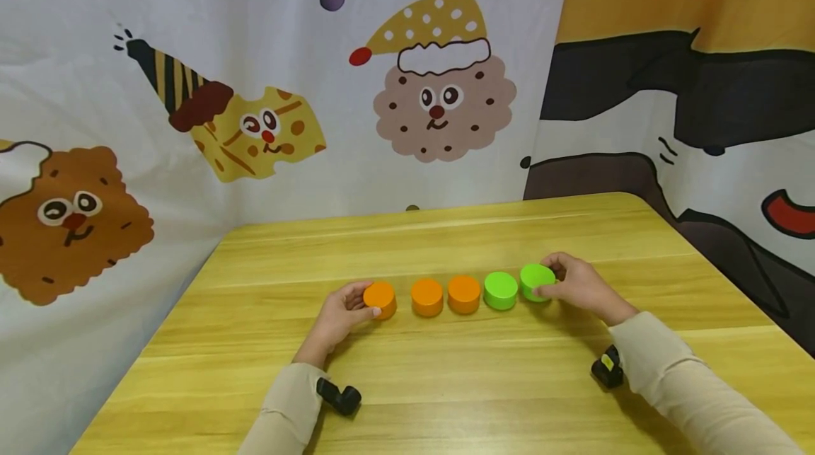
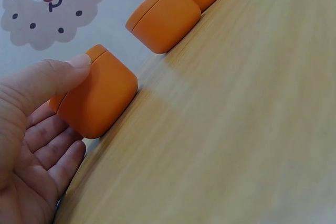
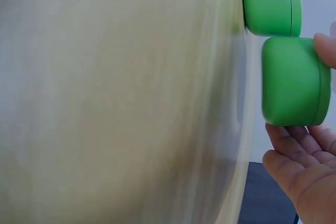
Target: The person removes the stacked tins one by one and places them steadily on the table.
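Five-piece wording aside, several small round lidded tubs stand in a row across the table. My left hand [image 1: 339,315] pinches the leftmost orange tub [image 1: 380,300] between thumb and fingers; in the left wrist view the thumb lies at the lid of this orange tub [image 2: 100,95]. Two more orange tubs, one at left [image 1: 427,298] and one at right [image 1: 463,294], sit to its right, then a green tub [image 1: 499,290]. At the right end my right hand [image 1: 581,286] grips another green tub [image 1: 536,281]. In the right wrist view, pale background shows between this green tub [image 3: 294,82] and the tabletop.
The wooden table [image 1: 407,384] reaches back to a hanging cloth [image 1: 356,179] printed with cartoon figures. A black wrist camera sits on the left sleeve [image 1: 283,405], another on the right sleeve [image 1: 688,377].
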A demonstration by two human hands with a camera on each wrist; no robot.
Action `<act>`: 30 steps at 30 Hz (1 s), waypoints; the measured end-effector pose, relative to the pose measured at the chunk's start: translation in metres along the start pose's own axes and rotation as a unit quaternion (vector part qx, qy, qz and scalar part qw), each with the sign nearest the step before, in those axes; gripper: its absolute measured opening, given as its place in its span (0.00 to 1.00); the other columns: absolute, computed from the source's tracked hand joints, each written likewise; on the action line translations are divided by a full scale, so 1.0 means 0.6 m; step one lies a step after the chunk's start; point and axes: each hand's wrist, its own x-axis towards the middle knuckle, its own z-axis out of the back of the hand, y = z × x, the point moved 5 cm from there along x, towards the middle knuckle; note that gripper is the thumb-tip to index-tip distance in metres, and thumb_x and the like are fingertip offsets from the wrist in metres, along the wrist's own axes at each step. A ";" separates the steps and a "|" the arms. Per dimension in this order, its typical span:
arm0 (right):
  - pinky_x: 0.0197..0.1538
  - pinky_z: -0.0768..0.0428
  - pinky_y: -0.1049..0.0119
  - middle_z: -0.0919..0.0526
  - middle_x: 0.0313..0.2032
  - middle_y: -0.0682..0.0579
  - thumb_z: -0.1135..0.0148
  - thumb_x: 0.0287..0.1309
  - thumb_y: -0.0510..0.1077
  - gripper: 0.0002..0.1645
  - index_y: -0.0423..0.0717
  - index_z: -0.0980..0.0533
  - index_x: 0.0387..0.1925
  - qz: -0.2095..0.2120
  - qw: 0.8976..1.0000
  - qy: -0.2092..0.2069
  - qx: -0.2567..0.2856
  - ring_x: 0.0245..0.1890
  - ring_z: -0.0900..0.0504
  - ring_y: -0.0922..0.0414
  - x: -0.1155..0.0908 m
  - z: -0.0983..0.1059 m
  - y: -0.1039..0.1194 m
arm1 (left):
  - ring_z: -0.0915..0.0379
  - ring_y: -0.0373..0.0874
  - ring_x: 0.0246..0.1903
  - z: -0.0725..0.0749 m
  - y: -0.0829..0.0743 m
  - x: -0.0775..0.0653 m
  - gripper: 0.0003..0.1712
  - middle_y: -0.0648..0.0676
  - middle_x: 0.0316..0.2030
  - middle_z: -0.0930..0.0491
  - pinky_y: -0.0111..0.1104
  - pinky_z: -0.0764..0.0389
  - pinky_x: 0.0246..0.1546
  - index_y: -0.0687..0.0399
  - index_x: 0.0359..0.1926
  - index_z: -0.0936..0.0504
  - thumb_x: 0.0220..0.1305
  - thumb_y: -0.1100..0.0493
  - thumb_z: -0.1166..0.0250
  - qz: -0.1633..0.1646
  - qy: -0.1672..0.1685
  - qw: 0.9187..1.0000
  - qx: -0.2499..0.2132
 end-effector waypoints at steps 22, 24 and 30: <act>0.53 0.29 0.54 0.29 0.50 0.38 0.29 0.46 0.45 0.37 0.31 0.35 0.53 -0.026 0.995 0.064 0.067 0.55 0.31 0.39 0.001 -0.017 -0.024 | 0.29 0.52 0.55 0.000 -0.004 -0.002 0.30 0.60 0.55 0.25 0.41 0.29 0.58 0.60 0.58 0.27 0.52 0.67 0.31 0.025 -0.004 1.000 0.001; 0.53 0.29 0.54 0.29 0.50 0.38 0.29 0.46 0.45 0.37 0.31 0.35 0.53 -0.025 0.995 0.065 0.069 0.55 0.31 0.39 0.002 -0.017 -0.025 | 0.29 0.52 0.55 0.000 -0.004 0.000 0.30 0.60 0.55 0.25 0.41 0.29 0.58 0.59 0.58 0.27 0.52 0.66 0.31 0.028 -0.003 1.000 0.005; 0.50 0.29 0.58 0.29 0.49 0.38 0.29 0.46 0.45 0.37 0.31 0.35 0.53 -0.028 0.994 0.069 0.079 0.53 0.30 0.42 0.003 -0.016 -0.025 | 0.29 0.51 0.55 0.001 -0.003 0.005 0.31 0.60 0.55 0.25 0.39 0.28 0.57 0.60 0.58 0.27 0.52 0.67 0.31 0.028 0.001 1.000 0.003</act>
